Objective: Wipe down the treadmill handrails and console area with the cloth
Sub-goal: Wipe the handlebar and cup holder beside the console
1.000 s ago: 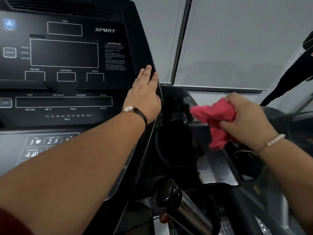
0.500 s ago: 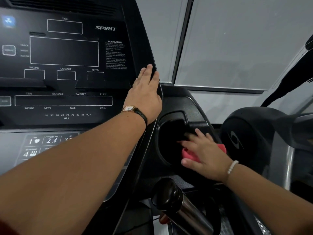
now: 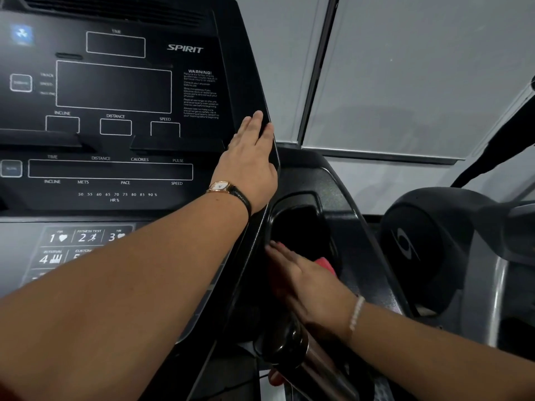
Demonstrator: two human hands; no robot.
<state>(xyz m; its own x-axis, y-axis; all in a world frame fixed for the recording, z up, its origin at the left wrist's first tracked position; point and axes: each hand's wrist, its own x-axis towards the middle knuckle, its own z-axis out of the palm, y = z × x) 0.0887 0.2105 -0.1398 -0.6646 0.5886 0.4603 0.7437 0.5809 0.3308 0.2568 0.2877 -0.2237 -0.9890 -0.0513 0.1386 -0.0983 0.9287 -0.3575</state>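
Observation:
The black treadmill console (image 3: 121, 117) fills the left of the view. My left hand (image 3: 249, 160) rests flat, fingers straight, on the console's right edge. To the right of that edge is a dark cup-holder recess (image 3: 301, 227). My right hand (image 3: 301, 273) lies flat with straight fingers at the recess's front-left rim, pressing the pink cloth (image 3: 325, 263) against it. Only a small corner of the cloth shows past the hand. A chrome handrail grip with a black end cap (image 3: 292, 348) sits just below my right wrist.
A grey keypad (image 3: 66, 244) with numbered program buttons lies under my left forearm. A neighbouring machine's dark housing (image 3: 428, 244) stands at right. Grey wall panels and a window frame (image 3: 318, 68) are behind.
My right hand brought the bunched cloth down from mid-air onto the cup-holder area, flattened over it, then slid left along the rim. My left hand has stayed on the console edge.

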